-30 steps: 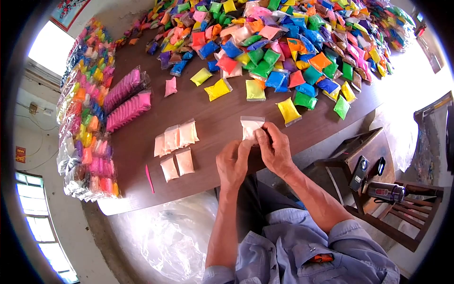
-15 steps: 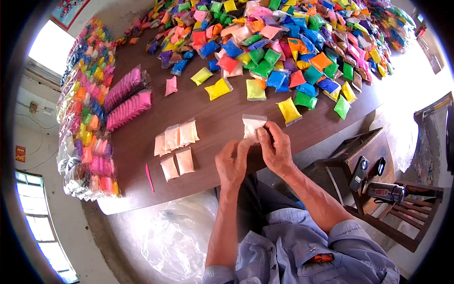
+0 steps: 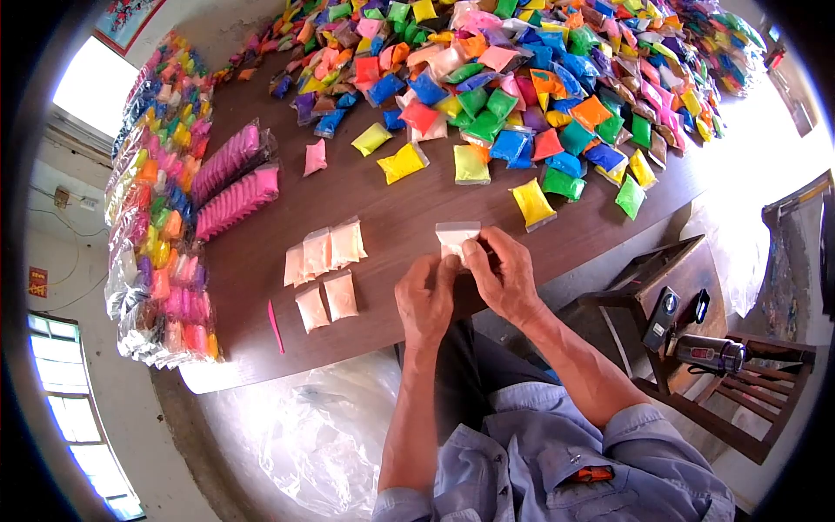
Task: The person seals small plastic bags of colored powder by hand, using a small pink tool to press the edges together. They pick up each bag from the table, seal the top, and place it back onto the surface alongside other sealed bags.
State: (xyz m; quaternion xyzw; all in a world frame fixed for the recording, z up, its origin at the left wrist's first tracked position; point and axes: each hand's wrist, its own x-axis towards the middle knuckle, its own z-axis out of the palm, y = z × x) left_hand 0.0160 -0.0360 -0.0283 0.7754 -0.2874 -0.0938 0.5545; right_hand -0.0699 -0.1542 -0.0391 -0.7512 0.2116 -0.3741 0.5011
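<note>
Between my two hands is a small clear zip bag (image 3: pixel 456 237) with pale, whitish-pink contents. Its top strip points away from me, above the table's near edge. My left hand (image 3: pixel 425 294) pinches the bag's lower left part. The thumb and fingers of my right hand (image 3: pixel 502 271) close on its right side. To the left lie several similar peach-coloured bags (image 3: pixel 330 247), one group overlapping in a row and two more bags (image 3: pixel 327 301) nearer me. A thin pink plastic stick (image 3: pixel 276 326) rests left of them.
A large heap of colourful small bags (image 3: pixel 522 96) covers the table's far side. Stacked packs (image 3: pixel 161 226) line the left edge, beside two rows of magenta bags (image 3: pixel 237 202). At right, a wooden stool (image 3: pixel 670 287) and a chair hold a phone (image 3: pixel 662 315) and a flask (image 3: pixel 711 353).
The bag in my hands has shifted slightly left and turned so its top strip lies straighter. My right hand has moved a little left with it.
</note>
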